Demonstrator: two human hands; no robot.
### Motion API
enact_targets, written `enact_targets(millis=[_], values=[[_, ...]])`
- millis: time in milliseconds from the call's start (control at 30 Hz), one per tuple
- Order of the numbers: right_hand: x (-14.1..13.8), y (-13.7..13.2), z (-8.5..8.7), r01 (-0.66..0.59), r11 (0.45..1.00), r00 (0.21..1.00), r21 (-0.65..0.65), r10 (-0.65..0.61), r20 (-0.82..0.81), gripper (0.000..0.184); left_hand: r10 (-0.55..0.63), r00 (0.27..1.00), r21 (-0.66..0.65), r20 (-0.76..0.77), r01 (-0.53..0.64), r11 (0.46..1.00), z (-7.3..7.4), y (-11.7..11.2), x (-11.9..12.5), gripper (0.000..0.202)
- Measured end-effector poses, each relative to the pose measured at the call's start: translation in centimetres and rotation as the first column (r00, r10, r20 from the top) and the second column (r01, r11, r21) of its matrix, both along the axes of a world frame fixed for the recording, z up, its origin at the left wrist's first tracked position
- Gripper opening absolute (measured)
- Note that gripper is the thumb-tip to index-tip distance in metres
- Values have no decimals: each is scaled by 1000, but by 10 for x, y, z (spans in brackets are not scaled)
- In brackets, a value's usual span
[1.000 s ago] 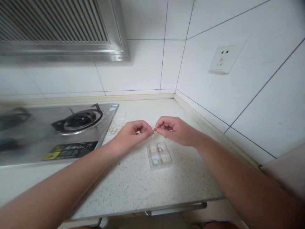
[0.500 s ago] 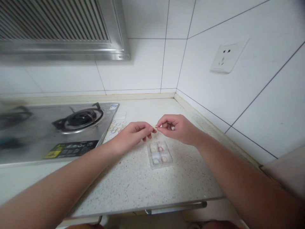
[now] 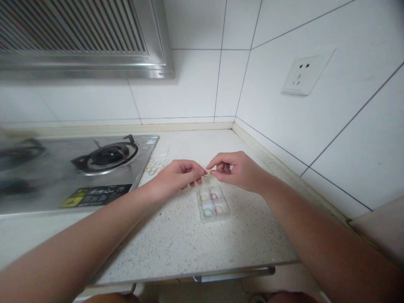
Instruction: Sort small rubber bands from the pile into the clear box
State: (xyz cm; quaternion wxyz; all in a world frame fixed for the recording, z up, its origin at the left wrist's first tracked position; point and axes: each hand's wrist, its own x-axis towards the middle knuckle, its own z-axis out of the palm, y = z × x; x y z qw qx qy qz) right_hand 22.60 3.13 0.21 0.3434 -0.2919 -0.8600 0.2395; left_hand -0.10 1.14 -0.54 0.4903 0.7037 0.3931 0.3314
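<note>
Between my two hands, above the countertop, is a small pale yellow ring (image 3: 206, 173). My left hand (image 3: 181, 176) pinches its left side between thumb and fingers. The thumb and forefinger of my right hand (image 3: 232, 166) close on its right side. Just below the hands, a clear plastic box (image 3: 214, 218) with compartments lies on the counter. Inside it are a yellow ring (image 3: 203, 197), a red ring (image 3: 214, 196), a green ring (image 3: 207, 213) and a pinkish ring (image 3: 219, 210). Several loose rings (image 3: 152, 171) are spread beside the stove, partly hidden behind my left hand.
A gas stove (image 3: 107, 155) takes up the left of the speckled countertop (image 3: 176, 240), with a range hood (image 3: 110, 71) overhead. A clear flat piece (image 3: 161, 152) lies behind the loose rings. On the right tiled wall is a socket (image 3: 304, 73).
The ring between my fingers has turned and shows more of its round shape. Both hands stay nearly in place, and the view has shifted slightly.
</note>
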Motion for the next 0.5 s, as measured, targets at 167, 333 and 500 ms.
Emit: enact_targets(millis=[167,333,500], values=[[1,1,-1,-5,1000,1000,7,5,13,17,6,1000,10,9,-6,1000,1,-1,1,25],[1,0,0,2,1000,1000,26,-2,8,17,13,1000,20,10,-13,1000,1,-1,1,25],[2,0,0,8,999,1000,33,-8,4,17,32,999,8,-3,-31,999,1,0,0,25]])
